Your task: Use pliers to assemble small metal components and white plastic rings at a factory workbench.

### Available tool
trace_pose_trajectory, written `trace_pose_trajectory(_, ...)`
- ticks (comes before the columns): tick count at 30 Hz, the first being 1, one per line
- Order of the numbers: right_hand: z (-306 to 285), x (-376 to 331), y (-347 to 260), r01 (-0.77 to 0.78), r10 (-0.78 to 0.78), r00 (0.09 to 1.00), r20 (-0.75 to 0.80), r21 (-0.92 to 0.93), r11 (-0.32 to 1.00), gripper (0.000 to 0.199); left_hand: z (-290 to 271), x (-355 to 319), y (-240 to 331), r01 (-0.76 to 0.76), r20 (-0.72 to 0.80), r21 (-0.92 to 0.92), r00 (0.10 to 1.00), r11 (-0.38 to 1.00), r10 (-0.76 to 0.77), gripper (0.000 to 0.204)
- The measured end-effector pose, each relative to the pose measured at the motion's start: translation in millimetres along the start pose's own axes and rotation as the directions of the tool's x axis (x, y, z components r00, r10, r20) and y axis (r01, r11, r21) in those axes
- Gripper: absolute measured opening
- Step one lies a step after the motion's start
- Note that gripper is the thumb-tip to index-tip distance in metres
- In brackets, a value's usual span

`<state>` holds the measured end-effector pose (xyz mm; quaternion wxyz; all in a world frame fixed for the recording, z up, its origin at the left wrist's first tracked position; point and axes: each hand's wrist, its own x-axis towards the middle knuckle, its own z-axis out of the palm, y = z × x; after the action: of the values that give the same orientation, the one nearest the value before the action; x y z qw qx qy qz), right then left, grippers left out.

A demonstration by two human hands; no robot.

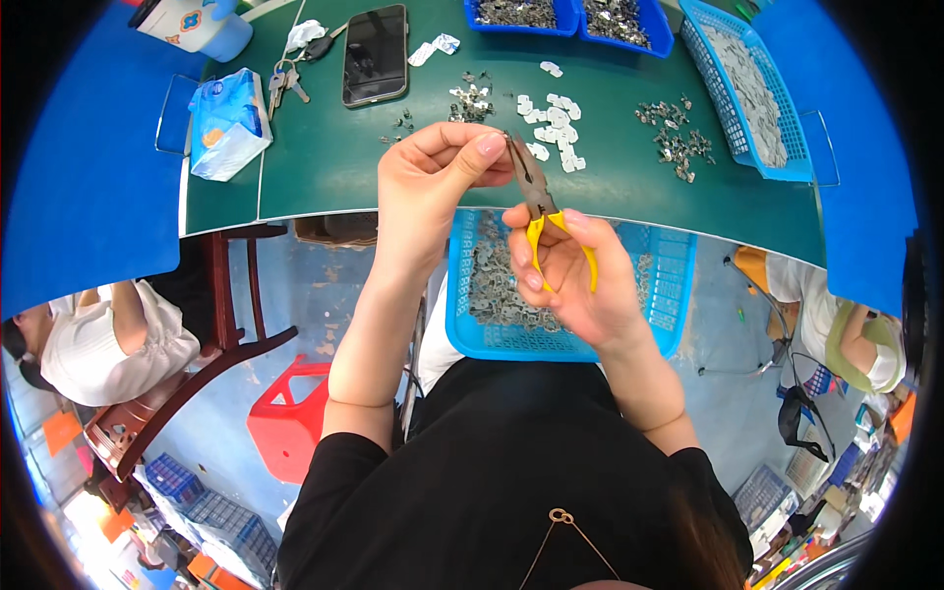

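Observation:
My right hand (595, 280) is closed around the yellow handles of a pair of pliers (536, 187), whose grey jaws point up and to the left. At the jaw tips, the thumb and fingers of my left hand (428, 187) are pinched together. Whatever they hold is too small and too hidden to make out. Beyond the hands, flat white pieces (559, 118) lie in a group on the green table (315, 167). A small heap of metal parts (470, 102) sits just past my left hand, and another metal heap (678, 143) lies to the right.
On my lap rests a blue basket (521, 352) of metal pieces. Two blue bins (531, 28) and a light-blue basket (752, 162) stand along the back and right. A phone (376, 54), keys (285, 81) and a tissue pack (228, 123) are at left. People sit on both sides.

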<state>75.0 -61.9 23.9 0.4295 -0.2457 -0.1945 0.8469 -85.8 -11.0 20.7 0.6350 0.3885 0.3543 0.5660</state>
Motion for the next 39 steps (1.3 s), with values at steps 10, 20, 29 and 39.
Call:
trace_pose_trajectory(10,-17.6,0.6,5.4,0.107,-0.162,0.968,-0.189,-0.271,0.957,0.045,-73.4,33.5,2.8,-0.01,-0.015,0.999,0.895,0.053,0.445,0.014)
trace_pose_trajectory(20,-22.9,-2.6,3.5,0.157,-0.218,0.958,-0.189,-0.293,0.943,0.043,-51.5,44.9,1.4,-0.201,0.22,0.974,0.949,-0.108,0.226,0.017)
trace_pose_trajectory(29,-22.4,-3.3,3.8,0.173,-0.24,0.954,-0.181,-0.322,0.931,0.042,-37.8,53.8,-23.9,-0.246,0.235,0.969,0.933,0.006,0.272,0.012)
trace_pose_trajectory(39,-24.8,-3.1,0.0,0.189,-0.265,0.944,-0.196,-0.34,0.921,0.043,-45.7,57.4,-26.5,-0.218,0.146,0.939,0.952,0.264,0.268,0.009)
